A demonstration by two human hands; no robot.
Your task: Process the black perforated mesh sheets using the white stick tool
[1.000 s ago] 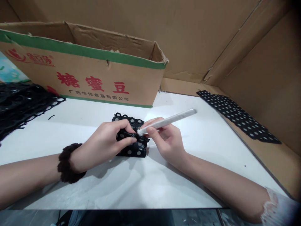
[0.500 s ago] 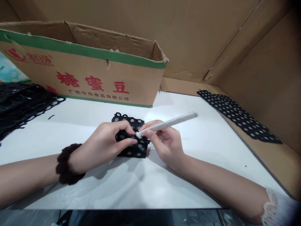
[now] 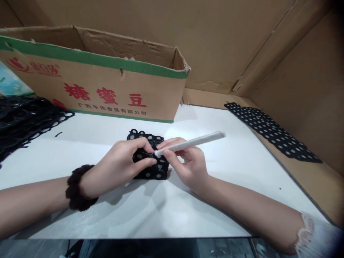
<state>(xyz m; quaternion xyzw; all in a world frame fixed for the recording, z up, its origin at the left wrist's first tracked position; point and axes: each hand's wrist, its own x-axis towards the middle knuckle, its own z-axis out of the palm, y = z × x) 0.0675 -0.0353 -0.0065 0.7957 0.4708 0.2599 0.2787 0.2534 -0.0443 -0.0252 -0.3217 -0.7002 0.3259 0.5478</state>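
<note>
A small black sheet punched with round holes [image 3: 150, 168] lies on the white table [image 3: 161, 211] at the centre. My left hand [image 3: 123, 163] is closed on it, thumb and fingers pinching its folded top. My right hand [image 3: 188, 165] grips a white stick-like tool [image 3: 193, 141] like a pen. The tool's tip touches the black sheet right at my left fingertips. A dark scrunchie [image 3: 77, 188] circles my left wrist.
An open cardboard box [image 3: 107, 86] with a green band and red print stands behind. A heap of black perforated sheets [image 3: 24, 120] lies at the left. One long perforated strip [image 3: 271, 130] rests at the right, along brown cardboard walls [image 3: 303, 89].
The far end of the white tool has dropped a little and its tip has crept slightly left on the sheet. Both hands stay in place on the black sheet.
</note>
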